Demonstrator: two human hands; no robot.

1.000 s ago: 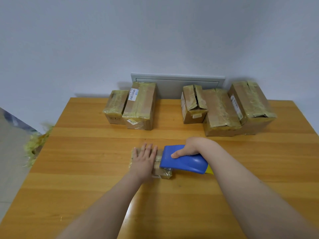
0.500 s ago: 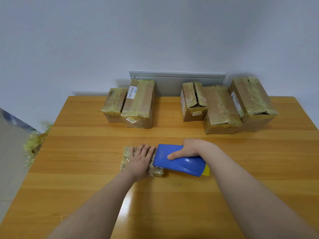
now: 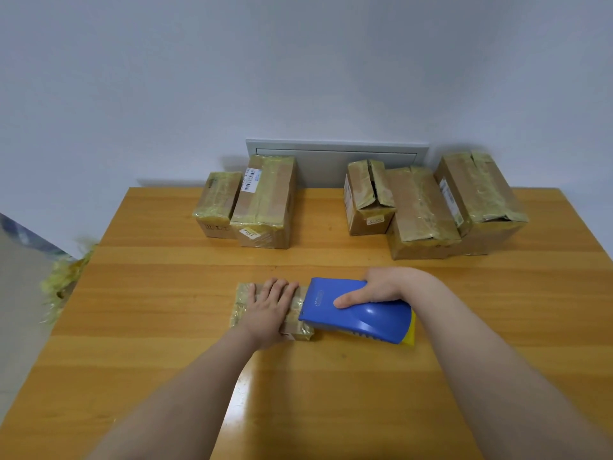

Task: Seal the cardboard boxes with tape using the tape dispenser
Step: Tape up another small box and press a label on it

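here, tape dispenser (image 3: pixel 365 322) under right grip (image 3: pixel 381 287)

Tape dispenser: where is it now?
Head view: the tape dispenser is on the table, right of centre, gripped by the right hand, its front over the small box under the left hand.

Farther left now: small box (image 3: pixel 243 303), tape dispenser (image 3: pixel 358 315).

Left hand (image 3: pixel 265 310) lies flat on a small taped cardboard box (image 3: pixel 243 302) on the wooden table (image 3: pixel 331 393), right hand (image 3: pixel 378 287) grips the blue tape dispenser (image 3: pixel 361 313), its front apparently touching the box's right end.
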